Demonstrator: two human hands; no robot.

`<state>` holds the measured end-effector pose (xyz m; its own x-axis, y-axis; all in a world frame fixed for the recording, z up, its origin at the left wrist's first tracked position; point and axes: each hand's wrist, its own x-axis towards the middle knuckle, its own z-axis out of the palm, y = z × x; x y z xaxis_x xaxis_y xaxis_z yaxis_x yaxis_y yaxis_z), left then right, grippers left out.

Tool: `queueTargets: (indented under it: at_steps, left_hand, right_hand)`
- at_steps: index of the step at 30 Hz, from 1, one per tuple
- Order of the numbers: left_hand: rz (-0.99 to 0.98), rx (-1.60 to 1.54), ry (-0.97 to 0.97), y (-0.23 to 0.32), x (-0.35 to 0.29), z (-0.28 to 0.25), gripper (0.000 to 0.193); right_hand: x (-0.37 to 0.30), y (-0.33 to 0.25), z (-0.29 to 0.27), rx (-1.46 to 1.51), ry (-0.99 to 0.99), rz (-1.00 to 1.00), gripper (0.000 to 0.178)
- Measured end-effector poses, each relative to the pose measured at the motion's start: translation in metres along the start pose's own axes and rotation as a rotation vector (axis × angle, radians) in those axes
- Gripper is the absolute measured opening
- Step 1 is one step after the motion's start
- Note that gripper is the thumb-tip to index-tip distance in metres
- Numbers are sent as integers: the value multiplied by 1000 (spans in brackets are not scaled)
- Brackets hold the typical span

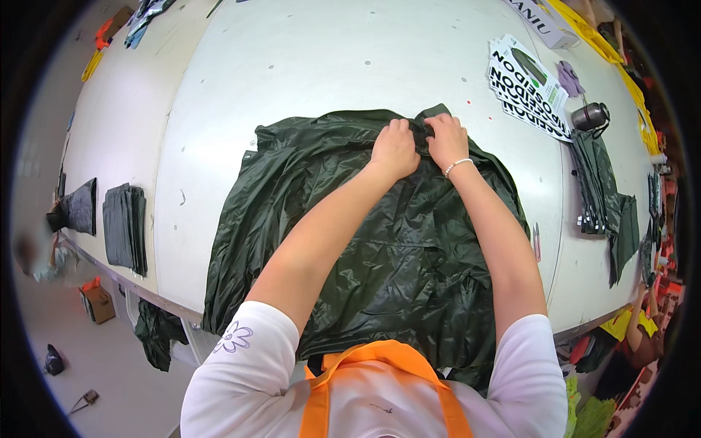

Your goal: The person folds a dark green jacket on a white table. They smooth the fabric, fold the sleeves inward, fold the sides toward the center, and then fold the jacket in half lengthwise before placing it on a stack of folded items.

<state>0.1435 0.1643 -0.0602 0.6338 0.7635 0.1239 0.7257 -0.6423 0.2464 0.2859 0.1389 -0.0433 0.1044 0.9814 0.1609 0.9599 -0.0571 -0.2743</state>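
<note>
A shiny dark green rain jacket lies spread and wrinkled over the table in front of me, its near part reaching my body. At its far edge, by what looks like the collar, my left hand is closed on the fabric with its fingers curled down. Just right of it, my right hand pinches the same raised edge, and a small flap of cloth stands up beyond its fingers. A beaded bracelet is round my right wrist. The fingertips of both hands are partly hidden by the cloth and the knuckles.
The white table extends beyond the jacket. To the right lie a small pointed tool, printed cards, a dark flask and folded green garments. A folded dark stack sits at the left. People work at both sides.
</note>
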Motion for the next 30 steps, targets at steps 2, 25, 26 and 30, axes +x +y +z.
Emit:
queueTargets:
  at_steps: [2,25,26,30]
  left_hand:
    - [-40,-84,19,5,2,2,39]
    - [-377,-671,23,-1,32,3,32]
    - [-356,-675,38,-3,32,5,30]
    - [-289,-722,2,-7,31,-1,22]
  right_hand:
    - [-2,13,11,28,-17,46,23]
    - [-9,12,13,604,213,-86,16]
    - [-10,13,12,622,211,-81,16]
    - [-10,15,7,573,213,-115,14]
